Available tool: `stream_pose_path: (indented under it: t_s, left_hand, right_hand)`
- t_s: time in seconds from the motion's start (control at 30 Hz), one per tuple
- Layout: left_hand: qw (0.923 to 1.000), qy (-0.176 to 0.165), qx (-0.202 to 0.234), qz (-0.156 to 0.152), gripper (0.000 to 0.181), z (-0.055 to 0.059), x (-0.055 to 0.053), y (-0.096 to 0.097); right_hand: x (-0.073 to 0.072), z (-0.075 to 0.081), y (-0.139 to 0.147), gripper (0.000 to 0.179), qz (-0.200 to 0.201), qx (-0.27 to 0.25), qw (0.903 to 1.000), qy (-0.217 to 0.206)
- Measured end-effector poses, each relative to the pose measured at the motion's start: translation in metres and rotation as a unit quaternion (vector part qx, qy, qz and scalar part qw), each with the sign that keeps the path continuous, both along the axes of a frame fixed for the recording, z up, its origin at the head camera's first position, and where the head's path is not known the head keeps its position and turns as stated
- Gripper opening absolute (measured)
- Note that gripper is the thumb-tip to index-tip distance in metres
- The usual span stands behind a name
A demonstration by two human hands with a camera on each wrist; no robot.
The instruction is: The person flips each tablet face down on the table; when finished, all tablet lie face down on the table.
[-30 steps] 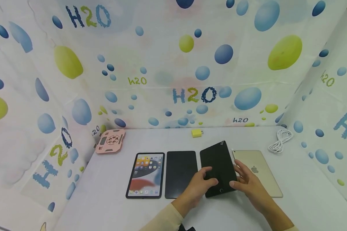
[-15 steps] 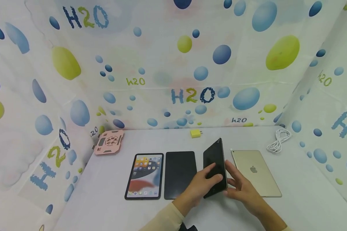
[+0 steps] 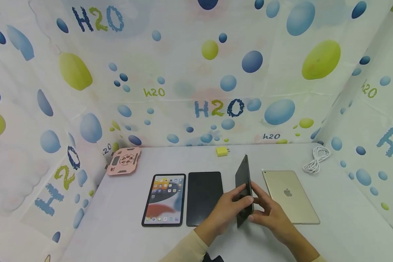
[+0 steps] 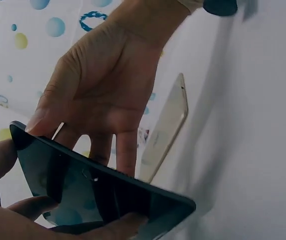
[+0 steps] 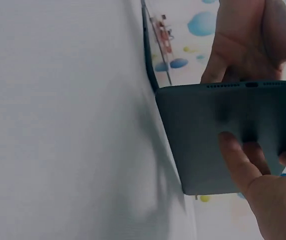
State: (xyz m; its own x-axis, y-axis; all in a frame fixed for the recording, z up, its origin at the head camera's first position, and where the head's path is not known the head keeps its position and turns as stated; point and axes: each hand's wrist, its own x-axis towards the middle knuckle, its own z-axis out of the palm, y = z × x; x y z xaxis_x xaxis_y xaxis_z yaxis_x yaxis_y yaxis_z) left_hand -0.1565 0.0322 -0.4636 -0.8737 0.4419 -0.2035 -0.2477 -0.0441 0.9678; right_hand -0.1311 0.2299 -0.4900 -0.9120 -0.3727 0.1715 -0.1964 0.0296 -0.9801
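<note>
A dark tablet (image 3: 243,189) stands steeply on edge above the table, its narrow edge turned toward the head camera. My left hand (image 3: 228,207) holds it from the left, with fingers against the glossy black screen side. From the right, my right hand (image 3: 269,214) grips it, thumb near the edge and fingertips on the plain grey back, as the right wrist view shows. That view also shows the tablet's back (image 5: 193,135) and its port edge. The left wrist view shows the black screen (image 4: 77,185). A gold tablet (image 3: 289,196) lies face down right of the hands.
Left of the hands lie a black tablet (image 3: 204,200) and a tablet with a lit home screen (image 3: 163,200). Further back are a pink stand (image 3: 124,161), a yellow charger plug (image 3: 221,151) and a coiled white cable (image 3: 316,160). Printed curtains (image 3: 183,72) enclose the table.
The held tablet has turned from showing its broad black face to nearly edge-on. My right hand has shifted left with it, while my left hand stays about in place.
</note>
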Motion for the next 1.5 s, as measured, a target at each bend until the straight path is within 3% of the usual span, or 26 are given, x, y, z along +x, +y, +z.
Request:
stream_pose_path:
  t_s: [0.27,0.57,0.87,0.93,1.03,1.17,1.3,1.4,1.5]
  left_hand:
    - [0.9946,-0.039,0.097,-0.002,0.060,-0.001,0.005,0.001]
    - [0.9785,-0.056,0.198,0.013,0.065,-0.010,0.010,0.004]
    - [0.9570,-0.047,0.279,0.064,0.068,-0.019,0.015,0.011]
    - [0.9537,-0.048,0.289,0.069,0.068,-0.020,0.015,0.011]
    - [0.9506,-0.051,0.297,0.073,0.067,-0.021,0.013,0.011]
    - [0.9496,-0.062,0.298,0.076,0.065,-0.023,0.009,0.009]
    - [0.9513,-0.064,0.291,0.078,0.064,-0.028,0.006,0.007]
    - [0.9590,-0.058,0.267,0.077,0.063,-0.033,0.003,0.006]
    - [0.9721,-0.046,0.214,0.084,0.062,-0.036,0.001,0.004]
  right_hand:
    - [-0.002,0.008,0.002,0.091,-0.010,0.059,0.9963,0.062]
    - [-0.005,0.006,0.007,0.086,0.008,0.108,0.9866,0.122]
    - [-0.010,-0.005,0.013,0.096,-0.051,0.164,0.9760,0.133]
    - [-0.009,-0.007,0.015,0.099,-0.073,0.185,0.9728,0.119]
    - [-0.005,-0.009,0.019,0.100,-0.089,0.181,0.9776,0.060]
    - [-0.003,-0.010,0.023,0.098,-0.091,0.140,0.9859,-0.015]
    - [-0.003,-0.010,0.026,0.099,-0.096,0.138,0.9855,-0.022]
    - [-0.003,-0.010,0.028,0.102,-0.110,0.160,0.9808,-0.021]
    - [-0.001,-0.011,0.029,0.104,-0.131,0.197,0.9714,-0.021]
